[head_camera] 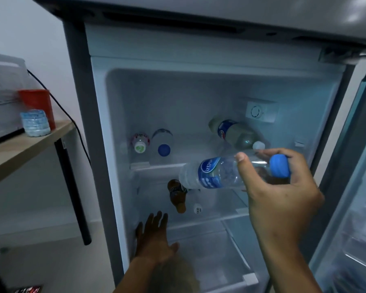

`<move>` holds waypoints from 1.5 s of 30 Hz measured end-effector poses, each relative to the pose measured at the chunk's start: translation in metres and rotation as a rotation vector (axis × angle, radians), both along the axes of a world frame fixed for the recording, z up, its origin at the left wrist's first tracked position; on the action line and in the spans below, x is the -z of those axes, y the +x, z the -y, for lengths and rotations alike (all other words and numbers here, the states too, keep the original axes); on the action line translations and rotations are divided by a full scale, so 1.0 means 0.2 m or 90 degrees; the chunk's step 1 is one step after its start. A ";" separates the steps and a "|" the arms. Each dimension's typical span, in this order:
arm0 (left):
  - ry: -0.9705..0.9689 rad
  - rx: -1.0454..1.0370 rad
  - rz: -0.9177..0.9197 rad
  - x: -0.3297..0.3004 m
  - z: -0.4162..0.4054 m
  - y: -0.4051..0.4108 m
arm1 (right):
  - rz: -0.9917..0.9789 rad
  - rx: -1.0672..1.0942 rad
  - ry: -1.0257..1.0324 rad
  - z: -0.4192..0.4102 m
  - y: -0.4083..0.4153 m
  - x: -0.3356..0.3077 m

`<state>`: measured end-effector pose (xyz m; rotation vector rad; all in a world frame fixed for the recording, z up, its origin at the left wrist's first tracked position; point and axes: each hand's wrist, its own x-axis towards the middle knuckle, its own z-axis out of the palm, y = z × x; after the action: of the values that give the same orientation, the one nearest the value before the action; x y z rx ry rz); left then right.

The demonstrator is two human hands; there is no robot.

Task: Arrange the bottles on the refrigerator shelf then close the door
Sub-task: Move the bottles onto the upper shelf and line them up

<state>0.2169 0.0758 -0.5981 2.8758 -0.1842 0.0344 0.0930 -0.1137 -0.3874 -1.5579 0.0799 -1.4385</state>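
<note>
My right hand (281, 193) grips a clear water bottle (211, 173) with a blue label and blue cap, held sideways in front of the open refrigerator's upper shelf (156, 166). Two bottles stand at the shelf's back left: one with a white cap (140, 144) and one with a blue cap (163, 145). A larger clear bottle (235, 134) with a blue label lies tilted at the back right. On the lower shelf a brown bottle (176, 195) lies beside a small white-capped one (197, 208). My left hand (154, 237) is spread open low at the fridge's left edge, holding nothing.
The refrigerator door (353, 208) stands open on the right. A wooden side table (19, 149) on the left holds a white appliance (2, 98), a red cup (38, 104) and a crushed plastic bottle (35, 123). A black cable (72, 121) hangs beside the fridge.
</note>
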 end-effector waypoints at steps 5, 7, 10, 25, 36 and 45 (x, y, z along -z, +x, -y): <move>-0.004 0.008 -0.005 -0.02 0.00 0.00 | 0.098 -0.019 0.069 -0.04 0.04 0.00; -0.004 0.009 -0.003 -0.02 0.00 -0.01 | 0.074 -0.019 0.020 -0.07 0.10 0.03; -0.002 0.006 0.008 -0.02 0.00 -0.01 | 0.004 -0.064 -0.019 -0.09 0.22 0.11; -0.047 -0.068 0.100 0.03 0.05 -0.02 | -0.257 -0.175 -0.239 -0.20 0.74 0.10; -0.047 -0.068 0.081 0.01 0.05 -0.03 | -0.424 -0.191 -0.404 -0.19 0.91 0.04; -0.063 -0.063 0.069 0.00 0.04 -0.04 | -0.183 -0.163 -0.277 -0.14 0.69 0.27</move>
<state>0.2099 0.0671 -0.5987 2.7840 -0.0580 0.2117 0.2310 -0.0849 -0.4422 -2.0408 -0.2716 -1.0672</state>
